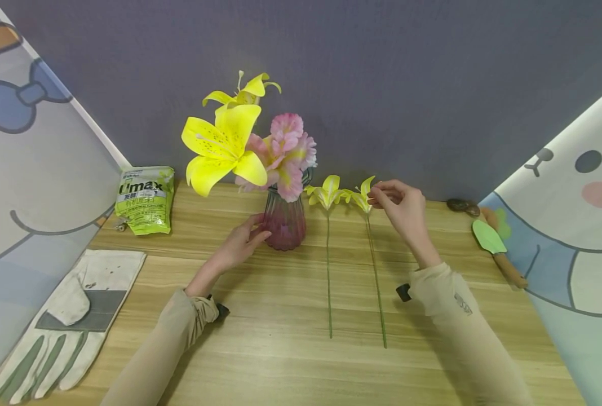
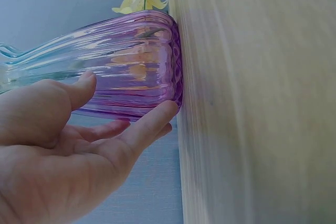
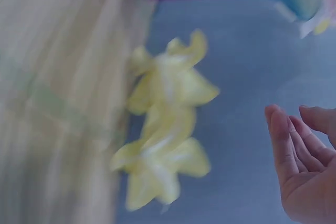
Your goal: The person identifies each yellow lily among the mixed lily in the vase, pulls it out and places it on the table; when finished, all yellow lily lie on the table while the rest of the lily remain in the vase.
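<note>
A ribbed purple glass vase [image 1: 284, 224] [image 2: 131, 61] stands on the wooden table [image 1: 291, 349] and holds big yellow lilies [image 1: 222, 146] and pink flowers [image 1: 287, 155]. My left hand [image 1: 260, 228] [image 2: 128, 95] touches its lower left side, thumb and straight fingers laid against the glass. Two loose long-stemmed yellow lilies lie to the vase's right, the left one [image 1: 326, 194] and the right one [image 1: 363, 198]. My right hand [image 1: 374, 195] [image 3: 291, 113] hovers by the right one's petals with fingers loosely bent and nothing in it. The right wrist view shows the blooms [image 3: 165, 124] blurred and apart from the hand.
A pair of white and grey work gloves [image 1: 62, 327] lies at the front left. A green bag [image 1: 146, 197] leans at the back left. A small trowel with a green blade [image 1: 488, 237] lies at the right edge. Cartoon panels flank both sides, and a grey wall closes the back.
</note>
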Demonstrator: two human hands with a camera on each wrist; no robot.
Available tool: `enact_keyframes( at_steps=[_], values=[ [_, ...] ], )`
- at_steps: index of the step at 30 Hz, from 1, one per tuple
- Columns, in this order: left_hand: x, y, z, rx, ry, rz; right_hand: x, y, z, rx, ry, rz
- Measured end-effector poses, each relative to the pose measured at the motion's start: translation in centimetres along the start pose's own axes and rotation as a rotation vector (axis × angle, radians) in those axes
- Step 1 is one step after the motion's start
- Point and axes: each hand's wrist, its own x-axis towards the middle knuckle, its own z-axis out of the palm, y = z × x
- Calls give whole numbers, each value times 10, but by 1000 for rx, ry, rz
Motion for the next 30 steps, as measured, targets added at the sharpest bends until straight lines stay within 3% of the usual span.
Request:
enact_keyframes(
  at_steps=[6, 11, 14, 18, 23, 30],
  values=[
    [-1, 0, 1, 7, -2, 4, -8, -45, 15, 111, 26, -83],
    [-1, 0, 1, -3, -3, 9, -15, -84, 28, 243, 34, -244],
    [0, -1, 0, -6, 4, 18, -21, -108, 37, 293, -7, -356],
    [1, -1, 0, -6, 5, 27, -32, -132, 51, 275, -111, -473],
    [2, -1, 0, -11, 8, 37, -43, -146, 73, 229, -207, -555],
    [0, -1, -1, 32, 6, 50, -48, -144, 103, 179, -276, -585]
  ],
)
